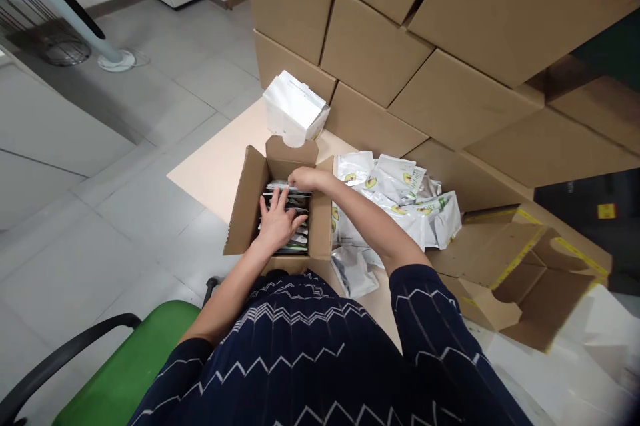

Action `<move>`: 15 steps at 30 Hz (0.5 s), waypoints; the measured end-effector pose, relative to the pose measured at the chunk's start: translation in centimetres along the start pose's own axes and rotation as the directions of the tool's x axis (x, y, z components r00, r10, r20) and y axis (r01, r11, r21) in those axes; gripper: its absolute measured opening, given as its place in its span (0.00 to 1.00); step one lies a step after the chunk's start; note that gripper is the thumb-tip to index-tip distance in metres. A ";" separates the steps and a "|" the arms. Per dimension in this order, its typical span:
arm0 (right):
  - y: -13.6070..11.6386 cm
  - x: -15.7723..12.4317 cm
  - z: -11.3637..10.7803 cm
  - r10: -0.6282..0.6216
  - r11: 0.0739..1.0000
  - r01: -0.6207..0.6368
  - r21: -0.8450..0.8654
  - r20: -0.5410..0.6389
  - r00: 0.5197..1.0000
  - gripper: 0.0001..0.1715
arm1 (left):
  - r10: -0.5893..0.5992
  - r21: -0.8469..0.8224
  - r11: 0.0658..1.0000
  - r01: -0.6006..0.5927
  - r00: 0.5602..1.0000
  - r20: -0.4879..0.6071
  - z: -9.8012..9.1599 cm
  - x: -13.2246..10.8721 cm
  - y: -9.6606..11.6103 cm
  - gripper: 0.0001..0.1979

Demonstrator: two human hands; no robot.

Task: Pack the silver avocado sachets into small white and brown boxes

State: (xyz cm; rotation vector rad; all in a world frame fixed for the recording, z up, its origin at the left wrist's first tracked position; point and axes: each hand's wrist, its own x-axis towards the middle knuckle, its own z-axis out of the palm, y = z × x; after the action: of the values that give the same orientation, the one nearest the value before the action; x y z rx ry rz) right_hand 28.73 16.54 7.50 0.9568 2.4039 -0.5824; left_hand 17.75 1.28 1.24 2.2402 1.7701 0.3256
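An open cardboard box [246,203] stands on the table in front of me, its flaps up. Inside it, several flat packets [299,239] stand on edge in a row. My left hand [278,221] lies on top of the packets with its fingers spread. My right hand [304,179] is over the box's far right part, its fingers curled down by the far packets; whatever is between the fingertips is hidden. Right of the box lies a pile of white pouches with avocado pictures [395,203], and a silvery pouch [356,273] lies nearer to me.
A white carton [295,106] sits behind the box on the table [210,163]. Stacked cardboard boxes [375,46] rise behind and to the right. An opened cardboard box [540,279] lies at the right. A green chair [135,359] is at the lower left.
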 end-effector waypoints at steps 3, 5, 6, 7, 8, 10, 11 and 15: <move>0.1 0.2 0.5 -0.024 0.999 0.024 -0.035 -0.003 1.000 0.21 | -0.002 0.003 1.000 0.002 1.000 0.009 -0.2 0.1 0.0 0.21; 0.1 0.0 0.6 -0.031 0.999 0.031 -0.026 -0.007 0.999 0.21 | -0.004 0.006 1.000 0.004 1.000 0.018 -0.4 0.1 0.1 0.21; 0.2 -0.1 0.7 -0.044 0.999 0.044 -0.002 -0.023 0.999 0.21 | -0.006 0.011 1.000 0.005 1.000 0.022 -0.5 0.2 0.1 0.21; 0.2 -0.4 0.7 -0.062 0.997 0.064 0.039 -0.061 0.996 0.20 | -0.006 0.018 1.000 0.006 1.000 0.027 -0.6 0.2 0.2 0.21; 0.4 -0.7 0.7 -0.083 0.990 0.097 0.104 -0.130 0.988 0.18 | -0.006 0.027 1.000 0.006 0.999 0.031 -0.7 0.2 0.2 0.22; 1.1 -1.3 0.6 -0.094 0.928 0.207 0.311 -0.343 0.935 0.14 | -0.005 0.047 0.999 0.003 0.999 0.039 -0.7 0.2 0.2 0.22; 1.8 -1.6 0.6 -0.053 0.858 0.279 0.431 -0.466 0.883 0.12 | -0.002 0.056 0.998 0.000 0.999 0.041 -0.7 0.2 0.2 0.22; 7.6 -2.2 0.9 0.461 0.508 0.470 0.722 -0.689 0.559 0.16 | 0.011 0.070 0.997 -0.014 0.999 0.049 -0.7 0.2 0.2 0.21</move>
State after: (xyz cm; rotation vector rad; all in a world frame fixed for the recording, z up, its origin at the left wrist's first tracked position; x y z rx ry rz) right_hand 35.81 19.92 6.46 2.0688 2.8473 -1.8717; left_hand 17.73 1.47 1.96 2.2884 1.7698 0.2127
